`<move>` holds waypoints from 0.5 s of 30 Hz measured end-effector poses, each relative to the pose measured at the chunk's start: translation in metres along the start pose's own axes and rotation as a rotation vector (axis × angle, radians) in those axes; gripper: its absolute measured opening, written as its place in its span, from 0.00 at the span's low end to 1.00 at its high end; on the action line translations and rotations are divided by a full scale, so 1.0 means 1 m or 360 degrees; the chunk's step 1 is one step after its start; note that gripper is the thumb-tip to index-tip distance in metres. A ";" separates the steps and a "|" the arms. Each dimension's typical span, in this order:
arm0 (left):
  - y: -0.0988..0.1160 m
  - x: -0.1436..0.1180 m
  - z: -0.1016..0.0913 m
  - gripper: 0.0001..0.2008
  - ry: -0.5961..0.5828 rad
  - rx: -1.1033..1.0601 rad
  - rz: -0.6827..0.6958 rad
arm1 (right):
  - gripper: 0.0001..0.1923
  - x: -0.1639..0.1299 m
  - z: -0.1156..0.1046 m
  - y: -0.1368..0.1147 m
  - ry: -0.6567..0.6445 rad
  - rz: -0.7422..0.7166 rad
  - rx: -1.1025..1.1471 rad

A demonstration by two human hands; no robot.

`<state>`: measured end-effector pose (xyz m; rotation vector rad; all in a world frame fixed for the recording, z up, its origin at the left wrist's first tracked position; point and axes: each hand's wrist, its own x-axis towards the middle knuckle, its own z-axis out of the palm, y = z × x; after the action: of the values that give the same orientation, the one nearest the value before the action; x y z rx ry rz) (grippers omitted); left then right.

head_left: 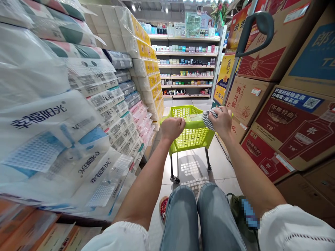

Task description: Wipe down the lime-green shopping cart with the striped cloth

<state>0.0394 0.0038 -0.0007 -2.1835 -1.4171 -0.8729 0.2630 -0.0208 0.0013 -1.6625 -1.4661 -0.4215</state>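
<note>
A lime-green shopping cart [195,137] stands in front of me, its perforated basket on dark legs with casters. My left hand [173,128] is closed around the left end of its handle [193,122]. At the right end, a grey-and-white striped cloth [207,120] lies against the handle. My right hand [222,120] is closed on this cloth and presses it to the bar; the fingers' undersides are hidden. No goods can be made out inside the part of the basket that shows.
Packaged bedding [49,139] and stacked tissue packs [146,69] line the left side. Liquor cartons [295,122] rise on the right, near a dark grey handle [261,31] on a metal pole. Product shelves [187,66] stand ahead. A dark green bag [237,209] hangs by my right leg.
</note>
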 end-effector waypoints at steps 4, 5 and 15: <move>0.002 0.000 0.002 0.25 0.0021 0.0011 -0.0018 | 0.21 -0.012 0.006 -0.035 -0.0017 -0.0090 0.0024; 0.001 0.000 0.002 0.24 0.0029 0.0012 -0.0013 | 0.20 -0.016 0.008 -0.048 -0.0057 -0.0160 0.0031; -0.011 -0.002 -0.002 0.25 0.0020 0.0000 0.0063 | 0.19 -0.011 0.004 -0.049 -0.0190 -0.0330 0.0014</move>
<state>0.0280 0.0056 -0.0002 -2.1942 -1.3634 -0.8713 0.2142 -0.0272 0.0094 -1.5569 -1.7347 -0.4342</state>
